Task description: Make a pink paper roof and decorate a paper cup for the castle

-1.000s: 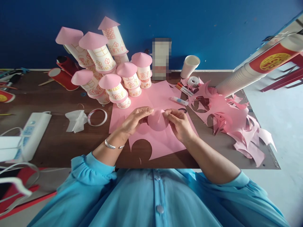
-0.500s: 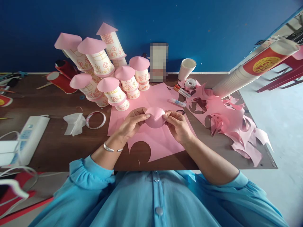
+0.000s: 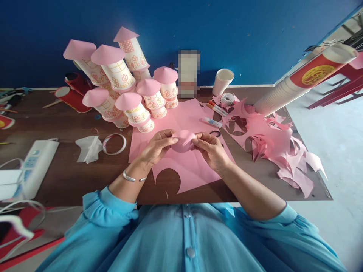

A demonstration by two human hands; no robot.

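Note:
Between my two hands is a pink paper disc (image 3: 183,141), bent into a shallow cone with an overlapping fold on its right part. My left hand (image 3: 162,146) pinches its left edge between thumb and fingers. My right hand (image 3: 210,150) pinches the right edge by the fold. Beneath them lies a pink paper sheet (image 3: 195,170) with a round bite cut from its front edge. Just beyond my right hand, a glue stick (image 3: 212,122) rests on the paper, and the black scissors handle (image 3: 215,133) partly shows.
Several decorated paper-cup towers with pink cone roofs (image 3: 129,101) stand at the back left. Pink paper scraps (image 3: 266,132) and a long stack of cups (image 3: 286,94) occupy the right. Tape roll (image 3: 114,144) and power strip (image 3: 36,162) lie left; a white cup (image 3: 223,82) stands behind.
The pink disc has bent further, its fold standing out more and its outline flatter. Both hands keep their pinch on its edges. The whole view has shifted slightly.

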